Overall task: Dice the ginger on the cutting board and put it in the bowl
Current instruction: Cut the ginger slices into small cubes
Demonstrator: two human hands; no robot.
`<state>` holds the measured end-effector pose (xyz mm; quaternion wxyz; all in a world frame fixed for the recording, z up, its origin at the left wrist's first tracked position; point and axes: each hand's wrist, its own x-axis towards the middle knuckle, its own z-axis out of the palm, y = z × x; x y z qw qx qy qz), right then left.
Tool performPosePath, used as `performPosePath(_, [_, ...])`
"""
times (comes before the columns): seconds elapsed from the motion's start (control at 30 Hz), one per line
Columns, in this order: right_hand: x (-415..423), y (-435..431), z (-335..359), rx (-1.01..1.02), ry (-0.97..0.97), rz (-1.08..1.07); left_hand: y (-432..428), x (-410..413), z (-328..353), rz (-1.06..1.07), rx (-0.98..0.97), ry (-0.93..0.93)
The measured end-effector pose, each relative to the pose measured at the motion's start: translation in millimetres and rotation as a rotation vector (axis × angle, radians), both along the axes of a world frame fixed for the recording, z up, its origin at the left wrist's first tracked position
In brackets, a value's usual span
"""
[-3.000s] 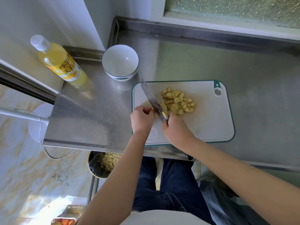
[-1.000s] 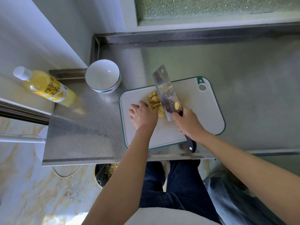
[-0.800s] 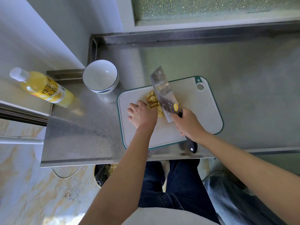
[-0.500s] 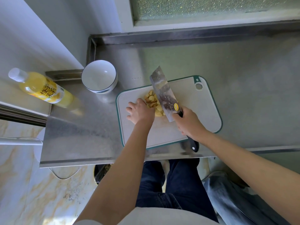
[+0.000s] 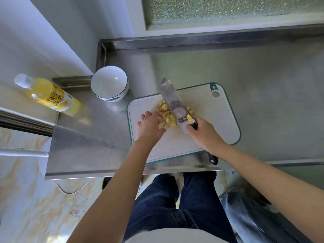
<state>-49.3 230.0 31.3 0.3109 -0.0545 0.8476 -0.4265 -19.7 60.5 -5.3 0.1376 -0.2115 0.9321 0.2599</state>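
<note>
I record the right hand point(image 5: 205, 135) clenched round the black handle of a broad steel cleaver point(image 5: 175, 104), gripping right at the heel of the blade. The blade lies tilted over a heap of pale yellow diced ginger point(image 5: 166, 114), which sits just left of and beyond that grip on a white rectangular plastic cutting board point(image 5: 213, 120) with a green rim. The left hand point(image 5: 150, 125), fingers loosely bent and holding nothing, rests against the heap's left side. A round yellow sticker sits on the blade just beyond the grip; its writing is too small to read. Farther left, off the board, stands a white ceramic bowl point(image 5: 109, 83) with a dark rim line. Farthest left is a clear plastic bottle of yellow liquid point(image 5: 50, 96); I cannot reliably read the dark Chinese characters on its label.
</note>
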Motion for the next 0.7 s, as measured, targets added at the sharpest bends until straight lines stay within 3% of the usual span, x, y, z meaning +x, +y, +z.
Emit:
performPosePath(0.23, [10, -11, 2, 0.093, 0.097, 0.152, 6, 24, -4, 0.165, -0.092, 0.002])
performPosePath(0.7, [14, -28, -4, 0.21, 0.13, 0.306, 0, 38, -19, 0.246, 0.2, 0.312])
